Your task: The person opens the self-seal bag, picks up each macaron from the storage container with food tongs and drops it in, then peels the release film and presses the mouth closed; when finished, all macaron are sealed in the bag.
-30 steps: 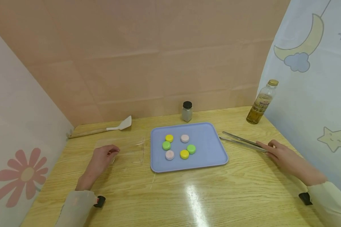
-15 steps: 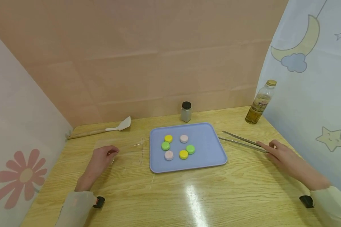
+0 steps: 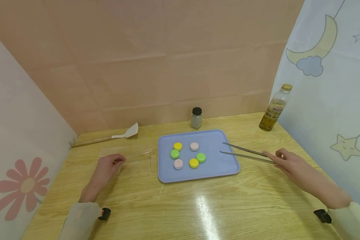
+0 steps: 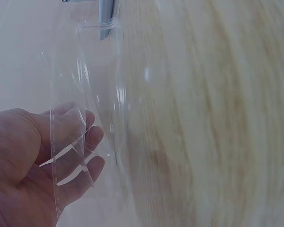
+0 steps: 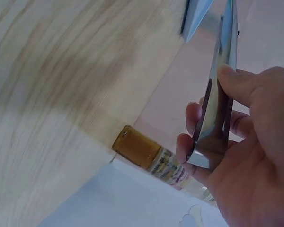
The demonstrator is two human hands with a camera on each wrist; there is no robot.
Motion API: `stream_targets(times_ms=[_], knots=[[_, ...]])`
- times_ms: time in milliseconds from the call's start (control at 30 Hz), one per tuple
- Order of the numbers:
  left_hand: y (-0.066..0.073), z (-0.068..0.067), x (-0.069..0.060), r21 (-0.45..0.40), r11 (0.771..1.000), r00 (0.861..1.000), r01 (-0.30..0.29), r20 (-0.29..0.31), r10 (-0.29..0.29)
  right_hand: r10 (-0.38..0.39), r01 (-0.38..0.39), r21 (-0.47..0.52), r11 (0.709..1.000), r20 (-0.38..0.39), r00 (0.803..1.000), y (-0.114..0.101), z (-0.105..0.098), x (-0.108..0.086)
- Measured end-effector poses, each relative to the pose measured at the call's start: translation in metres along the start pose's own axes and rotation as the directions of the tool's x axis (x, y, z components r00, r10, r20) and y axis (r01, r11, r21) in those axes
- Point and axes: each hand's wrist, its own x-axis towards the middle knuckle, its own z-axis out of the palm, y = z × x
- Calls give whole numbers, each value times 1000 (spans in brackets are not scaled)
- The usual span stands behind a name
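Note:
In the head view my left hand point(image 3: 110, 166) grips a see-through plastic box point(image 4: 102, 75) with creased, dashed edges. The fingers show through the plastic in the left wrist view; its full outline is hard to make out. My right hand point(image 3: 294, 168) holds metal tongs point(image 3: 247, 157), pinched between thumb and fingers. The tong tips stand apart over the right part of a blue tray point(image 3: 219, 166), with nothing between them. On the tray lie several macarons: yellow point(image 3: 178, 146), green point(image 3: 201, 157) and pale pink point(image 3: 178, 164).
Behind the tray stands a small jar point(image 3: 196, 119) with a black lid. A bottle of amber liquid point(image 3: 271, 111) is at the back right. A spatula point(image 3: 120, 136) with a wooden handle lies at the back left. Cloth-covered walls enclose three sides.
My right hand has shifted left, bringing the tong tips from beside the tray's right edge to over the tray. The left hand and the macarons hold their places.

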Motion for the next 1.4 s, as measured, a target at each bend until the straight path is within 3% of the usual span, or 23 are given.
stream_targets(times_ms=[467, 733, 1033, 1400], knots=[[-3, 2, -1, -13, 1000, 1000, -3, -6, 3, -47, 45, 27, 999, 60, 997, -25, 9, 14], [-4, 2, 0, -9, 1000, 1000, 4, 1, -4, -100, 99, 33, 995, 26, 995, -31, 22, 24], [-1, 1, -1, -15, 1000, 1000, 11, 15, -11, -70, 64, 71, 995, 99, 993, -40, 25, 32], [-2, 1, -1, -24, 999, 999, 24, 27, -24, -47, 37, 88, 995, 110, 993, -49, 25, 43]])
